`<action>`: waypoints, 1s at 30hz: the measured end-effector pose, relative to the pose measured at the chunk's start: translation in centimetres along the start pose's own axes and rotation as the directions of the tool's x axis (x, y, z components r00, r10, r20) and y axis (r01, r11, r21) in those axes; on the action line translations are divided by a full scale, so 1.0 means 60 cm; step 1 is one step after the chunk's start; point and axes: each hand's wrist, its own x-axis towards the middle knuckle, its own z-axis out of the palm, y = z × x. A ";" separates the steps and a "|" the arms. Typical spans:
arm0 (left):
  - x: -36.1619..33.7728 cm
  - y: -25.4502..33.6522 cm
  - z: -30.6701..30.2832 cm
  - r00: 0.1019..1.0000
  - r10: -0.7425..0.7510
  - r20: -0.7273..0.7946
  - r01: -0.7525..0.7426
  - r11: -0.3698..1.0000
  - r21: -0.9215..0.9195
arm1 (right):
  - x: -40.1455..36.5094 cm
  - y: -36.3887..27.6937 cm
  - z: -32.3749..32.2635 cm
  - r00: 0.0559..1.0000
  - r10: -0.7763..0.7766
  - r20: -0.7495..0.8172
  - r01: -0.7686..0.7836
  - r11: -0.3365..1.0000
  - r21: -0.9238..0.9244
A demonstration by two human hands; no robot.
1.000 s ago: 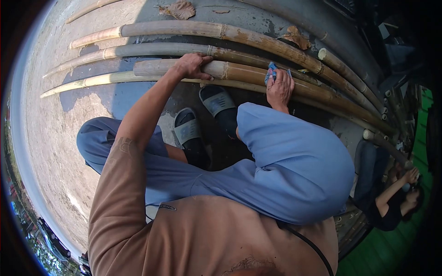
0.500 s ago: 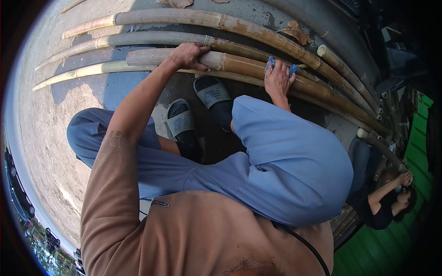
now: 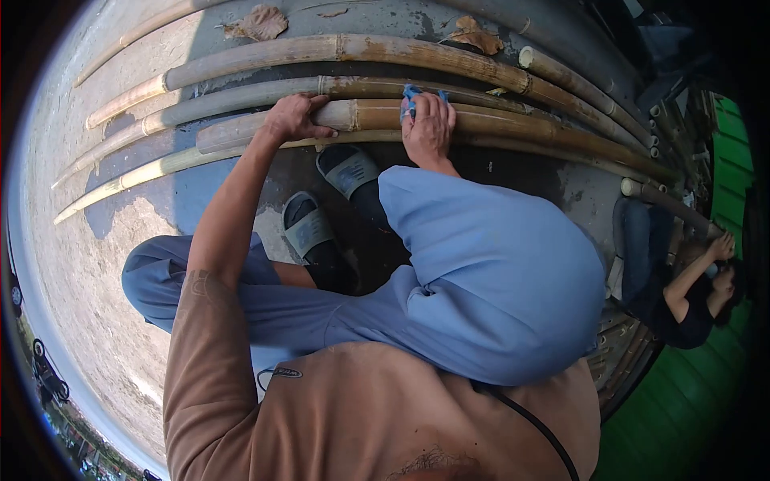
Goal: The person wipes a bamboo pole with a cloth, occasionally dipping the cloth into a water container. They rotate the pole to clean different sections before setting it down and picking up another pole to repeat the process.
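Note:
My left hand (image 3: pixel 297 119) is wrapped over a thick bamboo pole (image 3: pixel 375 115) near its pale left end, thumb on the near side. My right hand (image 3: pixel 430 127) presses a crumpled blue cloth (image 3: pixel 411 93) against the same pole's brown stretch, fingers curled over the top. Part of the cloth is hidden under the palm. The pole lies across other bamboo, with a thinner pole (image 3: pixel 120 183) showing along its near side. Beyond it a greyish bamboo pole (image 3: pixel 241 98) runs roughly parallel.
More bamboo poles (image 3: pixel 265 53) lie further out, with dry leaves (image 3: pixel 258 22) among them. My sandaled feet (image 3: pixel 346 172) stand close below the pole. At the right, another person (image 3: pixel 682 301) grips a bamboo pole (image 3: pixel 670 207) near a green corrugated surface (image 3: pixel 670 409).
My right hand has slid left along the pole with the blue cloth, closer to my left hand. My left hand still holds the pole. The camera view has shifted slightly.

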 end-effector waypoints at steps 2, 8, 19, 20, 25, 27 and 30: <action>0.000 0.001 -0.005 1.000 0.026 0.002 -0.026 0.999 -0.023 | -0.006 -0.086 0.020 0.979 -0.133 0.152 0.108 0.980 0.165; 0.011 -0.001 -0.015 0.994 -0.023 0.103 0.028 0.999 -0.045 | -0.025 0.133 -0.047 0.994 0.034 -0.104 -0.028 0.998 0.056; 0.007 0.058 -0.027 0.999 0.034 0.013 -0.035 0.994 0.107 | -0.045 -0.006 0.011 0.992 0.097 -0.082 -0.077 0.972 0.222; 0.009 0.055 -0.022 1.000 0.013 0.017 -0.014 0.995 0.102 | -0.051 -0.039 0.026 0.997 -0.034 -0.069 0.050 0.968 0.247; 0.016 0.025 -0.014 0.997 0.066 -0.033 -0.065 0.997 0.029 | -0.045 0.166 -0.055 0.945 0.144 -0.293 -0.122 0.988 0.092; 0.025 0.026 -0.027 0.998 0.058 0.021 -0.056 0.995 -0.079 | -0.034 0.316 -0.107 0.867 0.229 -0.442 -0.251 0.968 0.011; 0.028 0.022 -0.043 0.987 0.028 0.158 0.015 0.964 -0.266 | -0.019 0.366 -0.103 0.778 0.285 -0.559 -0.330 0.944 0.022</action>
